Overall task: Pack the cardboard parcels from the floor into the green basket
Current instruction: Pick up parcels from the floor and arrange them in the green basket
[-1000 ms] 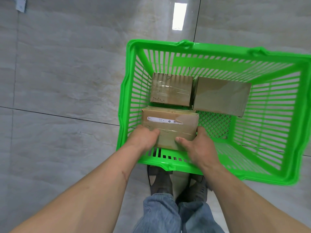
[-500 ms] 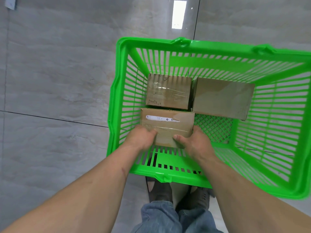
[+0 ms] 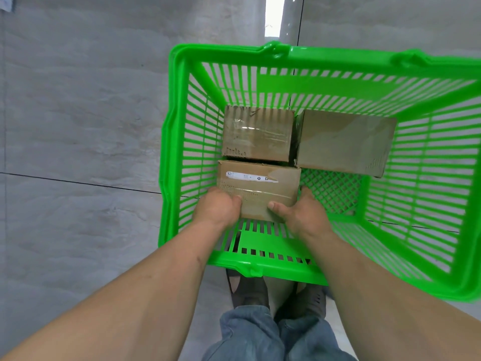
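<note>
- Grey stone-look floor tiles [image 3: 78, 105], pale with faint cloudy veining, fill the left side and the far edge of the view
- A thin dark grout line [image 3: 78, 179] runs across the left part of the floor, slightly slanted; another grout line [image 3: 302, 19] runs away from the camera at the top
- A bright white reflection [image 3: 272, 15] lies on the glossy tile at the top edge
- A pair of dark shoes [image 3: 250, 290] stands on the floor at the bottom centre, toes pointing forward, close together
- Blue denim trouser legs [image 3: 250, 334] cover the shoes' backs
- A small pale object [image 3: 5, 5] sits at the top left corner, too cropped to identify
</note>
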